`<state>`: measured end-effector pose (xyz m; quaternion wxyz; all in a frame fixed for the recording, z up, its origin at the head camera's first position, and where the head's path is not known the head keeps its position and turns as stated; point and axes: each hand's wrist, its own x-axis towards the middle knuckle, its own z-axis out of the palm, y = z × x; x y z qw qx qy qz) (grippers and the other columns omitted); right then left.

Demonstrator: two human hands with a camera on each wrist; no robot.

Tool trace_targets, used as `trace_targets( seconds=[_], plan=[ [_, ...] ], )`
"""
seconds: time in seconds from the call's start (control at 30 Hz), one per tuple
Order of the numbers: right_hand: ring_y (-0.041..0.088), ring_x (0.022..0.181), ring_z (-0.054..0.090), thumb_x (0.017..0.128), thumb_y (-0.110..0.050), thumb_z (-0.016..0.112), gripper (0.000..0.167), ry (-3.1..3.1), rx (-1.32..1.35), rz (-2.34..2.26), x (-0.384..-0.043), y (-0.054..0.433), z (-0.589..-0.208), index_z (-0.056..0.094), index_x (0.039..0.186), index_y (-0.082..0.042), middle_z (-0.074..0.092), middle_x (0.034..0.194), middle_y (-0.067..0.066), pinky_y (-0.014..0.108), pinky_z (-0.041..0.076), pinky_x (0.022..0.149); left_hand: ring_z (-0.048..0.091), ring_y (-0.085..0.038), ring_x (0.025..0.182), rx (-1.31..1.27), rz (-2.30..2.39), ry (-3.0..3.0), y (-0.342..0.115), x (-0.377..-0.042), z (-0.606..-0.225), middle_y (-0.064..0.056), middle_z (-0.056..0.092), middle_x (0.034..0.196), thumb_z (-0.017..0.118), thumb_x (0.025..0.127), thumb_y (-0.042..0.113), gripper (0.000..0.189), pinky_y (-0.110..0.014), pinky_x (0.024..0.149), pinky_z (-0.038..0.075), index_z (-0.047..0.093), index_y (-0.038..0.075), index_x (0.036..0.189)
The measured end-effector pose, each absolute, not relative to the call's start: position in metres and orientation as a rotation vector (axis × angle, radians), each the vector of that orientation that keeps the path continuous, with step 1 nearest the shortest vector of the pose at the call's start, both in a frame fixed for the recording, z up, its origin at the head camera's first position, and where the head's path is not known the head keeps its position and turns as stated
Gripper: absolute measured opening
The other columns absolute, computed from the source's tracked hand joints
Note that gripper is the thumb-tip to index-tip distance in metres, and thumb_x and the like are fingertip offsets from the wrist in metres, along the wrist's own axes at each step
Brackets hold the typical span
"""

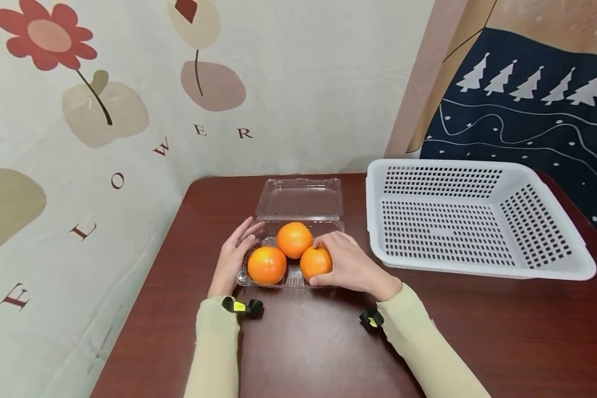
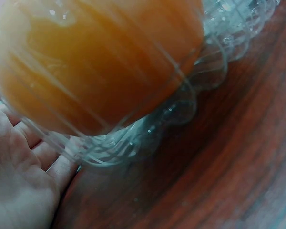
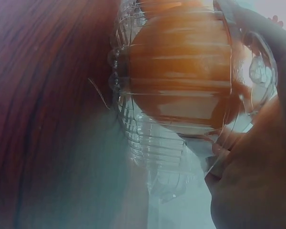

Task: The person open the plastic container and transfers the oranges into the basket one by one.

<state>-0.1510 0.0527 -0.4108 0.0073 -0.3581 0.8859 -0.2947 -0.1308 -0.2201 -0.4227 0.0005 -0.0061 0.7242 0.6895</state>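
A clear plastic clamshell box [image 1: 294, 282] sits on the table with its lid [image 1: 303, 199] folded back. In it are three oranges: a front-left one [image 1: 267, 265], a back one [image 1: 295, 240] and a right one [image 1: 314, 263]. My right hand [image 1: 350, 262] grips the right orange, thumb at its front and fingers over its top. In the right wrist view that orange [image 3: 181, 67] shows through the ribbed wall. My left hand [image 1: 232, 260] rests along the box's left side with extended fingers; the left wrist view shows its palm [image 2: 19, 176] beside the wall, near the front-left orange [image 2: 100, 62].
A white perforated plastic basket [image 1: 378, 221] stands at the right of the dark red wooden table [image 1: 308, 354]. Behind the table hangs a pale cloth [image 1: 303, 110] with flowers and letters, and a dark blue cloth [image 1: 517, 119] with white trees.
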Motion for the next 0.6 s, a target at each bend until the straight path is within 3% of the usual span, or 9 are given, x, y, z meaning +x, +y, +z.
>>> trace_targets(
  seconds=[0.17, 0.37, 0.6],
  plan=[
    [0.005, 0.101, 0.040, 0.062, -0.052, 0.072, 0.060, 2.750, -1.118, -0.947, -0.1507, 0.0535, -0.4103, 0.049, 0.105, -0.018, 0.047, 0.097, -0.011, 0.029, 0.021, 0.101, 0.042, -0.030, 0.119, -0.010, 2.173, 2.270, -0.2200, -0.1291, -0.4228, -0.012, 0.046, 0.131, 0.044, 0.094, 0.013, 0.047, -0.042, 0.102, 0.029, 0.030, 0.011, 0.139],
    [0.005, 0.101, 0.040, 0.063, -0.051, 0.072, 0.059, 2.716, -1.104, -0.974, -0.1503, 0.0544, -0.4098, 0.048, 0.106, -0.018, 0.047, 0.098, -0.011, 0.030, 0.023, 0.100, 0.043, -0.032, 0.117, -0.017, 2.167, 2.276, -0.2207, -0.1266, -0.4241, -0.011, 0.046, 0.131, 0.045, 0.094, 0.013, 0.047, -0.043, 0.101, 0.029, 0.032, 0.013, 0.139],
    [0.014, 0.098, 0.040, 0.064, -0.048, 0.073, 0.058, 2.628, -0.953, -1.105, -0.1504, 0.0585, -0.4012, 0.045, 0.108, -0.021, 0.045, 0.102, -0.012, 0.032, 0.034, 0.086, 0.044, -0.031, 0.117, -0.001, 2.171, 2.289, -0.2199, -0.1305, -0.4223, -0.012, 0.047, 0.131, 0.044, 0.094, 0.012, 0.047, -0.042, 0.101, 0.030, 0.032, 0.011, 0.139]
  ],
)
